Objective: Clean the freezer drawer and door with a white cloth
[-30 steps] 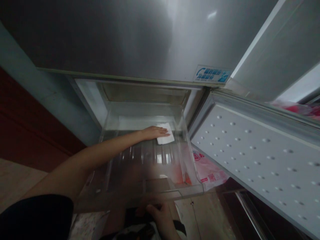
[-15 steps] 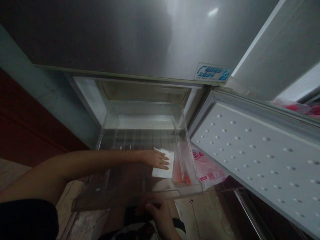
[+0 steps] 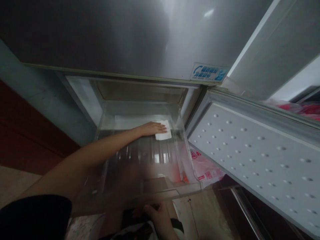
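My left hand point(image 3: 153, 128) lies flat over a folded white tissue point(image 3: 163, 133), holding it against the bottom of a clear plastic drawer point(image 3: 140, 150) toward the back right. The drawer is pulled out of the lower refrigerator compartment point(image 3: 142, 91). Below the drawer's front edge, close to my lap, is my right hand point(image 3: 161, 216). Its thumb shows, but the other fingers are mostly hidden, so what it touches is unclear.
A white dimpled door point(image 3: 250, 150) is swung out to the right. Above the drawer is a silver refrigerator door point(image 3: 125, 36) with a blue-lettered sticker point(image 3: 208, 72). A pink printed plastic bag point(image 3: 206, 170) lies between drawer and open door. At the left is a dark red panel point(image 3: 30, 133).
My left hand has slid the tissue away from me, from the middle of the drawer toward its back. My right hand has stayed in about the same place.
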The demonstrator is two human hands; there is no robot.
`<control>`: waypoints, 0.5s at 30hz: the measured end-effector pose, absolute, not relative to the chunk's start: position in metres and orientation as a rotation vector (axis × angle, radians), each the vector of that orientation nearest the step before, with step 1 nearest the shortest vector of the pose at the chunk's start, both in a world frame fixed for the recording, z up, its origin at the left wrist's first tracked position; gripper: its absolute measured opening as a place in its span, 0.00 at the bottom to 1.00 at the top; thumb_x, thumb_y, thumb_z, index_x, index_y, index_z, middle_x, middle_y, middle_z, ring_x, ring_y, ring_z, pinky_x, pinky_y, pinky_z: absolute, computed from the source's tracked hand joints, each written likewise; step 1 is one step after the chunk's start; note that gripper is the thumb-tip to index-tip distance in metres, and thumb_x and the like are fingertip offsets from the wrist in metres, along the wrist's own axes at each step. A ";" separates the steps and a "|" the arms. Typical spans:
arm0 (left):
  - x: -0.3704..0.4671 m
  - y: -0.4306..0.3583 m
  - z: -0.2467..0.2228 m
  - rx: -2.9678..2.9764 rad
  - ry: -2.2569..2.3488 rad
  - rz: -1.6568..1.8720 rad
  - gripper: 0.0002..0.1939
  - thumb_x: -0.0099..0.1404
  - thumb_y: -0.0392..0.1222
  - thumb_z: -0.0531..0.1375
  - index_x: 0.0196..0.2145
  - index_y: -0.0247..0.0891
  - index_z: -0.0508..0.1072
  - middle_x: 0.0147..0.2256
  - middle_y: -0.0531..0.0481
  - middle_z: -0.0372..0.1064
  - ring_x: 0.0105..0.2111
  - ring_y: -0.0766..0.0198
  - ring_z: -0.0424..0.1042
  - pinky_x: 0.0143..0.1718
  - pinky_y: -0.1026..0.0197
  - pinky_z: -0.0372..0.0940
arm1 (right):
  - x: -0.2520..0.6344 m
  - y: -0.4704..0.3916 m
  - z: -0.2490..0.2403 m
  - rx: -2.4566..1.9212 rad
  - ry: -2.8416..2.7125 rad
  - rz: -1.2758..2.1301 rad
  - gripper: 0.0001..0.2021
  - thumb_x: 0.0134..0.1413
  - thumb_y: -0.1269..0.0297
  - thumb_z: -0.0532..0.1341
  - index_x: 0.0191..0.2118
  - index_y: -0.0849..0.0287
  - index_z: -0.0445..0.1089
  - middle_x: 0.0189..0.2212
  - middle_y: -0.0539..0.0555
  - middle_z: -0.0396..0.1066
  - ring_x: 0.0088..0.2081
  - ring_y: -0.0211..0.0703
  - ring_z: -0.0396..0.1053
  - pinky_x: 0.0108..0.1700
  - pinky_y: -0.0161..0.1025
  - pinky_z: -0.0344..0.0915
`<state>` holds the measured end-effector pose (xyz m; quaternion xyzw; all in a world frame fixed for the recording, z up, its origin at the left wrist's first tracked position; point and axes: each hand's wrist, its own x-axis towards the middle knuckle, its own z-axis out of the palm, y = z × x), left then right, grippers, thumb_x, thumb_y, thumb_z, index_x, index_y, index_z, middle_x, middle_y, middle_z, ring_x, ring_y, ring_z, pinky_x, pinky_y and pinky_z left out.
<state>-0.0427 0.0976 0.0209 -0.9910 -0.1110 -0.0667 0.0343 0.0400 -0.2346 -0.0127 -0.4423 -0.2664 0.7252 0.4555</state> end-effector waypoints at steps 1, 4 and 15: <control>-0.041 0.108 0.022 -3.030 -0.392 -0.220 0.22 0.68 0.29 0.46 0.57 0.38 0.64 0.58 0.43 0.63 0.58 0.62 0.62 0.60 0.54 0.54 | 0.040 -0.235 -0.014 -1.093 -0.651 1.780 0.08 0.34 0.62 0.66 0.24 0.62 0.76 0.22 0.55 0.74 0.24 0.42 0.72 0.31 0.35 0.67; -0.038 0.128 0.025 -2.998 -0.486 -0.264 0.21 0.67 0.29 0.46 0.56 0.35 0.64 0.57 0.42 0.64 0.57 0.63 0.62 0.59 0.55 0.55 | 0.038 -0.236 -0.022 -1.109 -0.607 1.771 0.11 0.33 0.62 0.68 0.27 0.62 0.77 0.22 0.55 0.75 0.24 0.43 0.72 0.31 0.36 0.67; -0.050 0.063 0.016 -3.097 -0.212 -0.203 0.22 0.67 0.28 0.48 0.54 0.43 0.68 0.56 0.47 0.66 0.55 0.65 0.66 0.56 0.62 0.58 | 0.040 -0.236 -0.013 -1.068 -0.699 1.821 0.12 0.38 0.56 0.68 0.24 0.61 0.77 0.23 0.55 0.75 0.28 0.43 0.72 0.34 0.35 0.67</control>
